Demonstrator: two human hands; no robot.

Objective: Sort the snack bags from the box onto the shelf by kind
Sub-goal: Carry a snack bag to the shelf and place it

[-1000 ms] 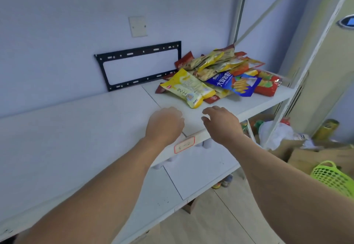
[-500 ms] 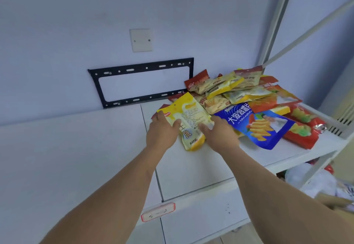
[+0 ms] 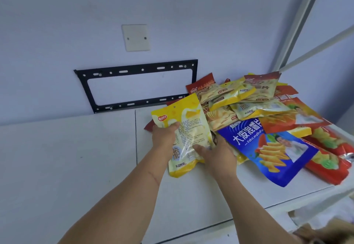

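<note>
Both hands are grasping the yellow bag (image 3: 186,128) at frame center: left hand (image 3: 166,135) gripping its left edge, right hand (image 3: 216,152) pinching its lower right. The bag pile (image 3: 268,113) is lying right, on the shelf (image 3: 95,157).

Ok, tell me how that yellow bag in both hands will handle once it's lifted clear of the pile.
The yellow snack bag probably flexes rather than stays stiff: its film wrinkles where the right hand pinches its lower part. It looks puffy, so likely light for its size. The glossy film may be slippery, so the left hand gripping its side should help.
</note>
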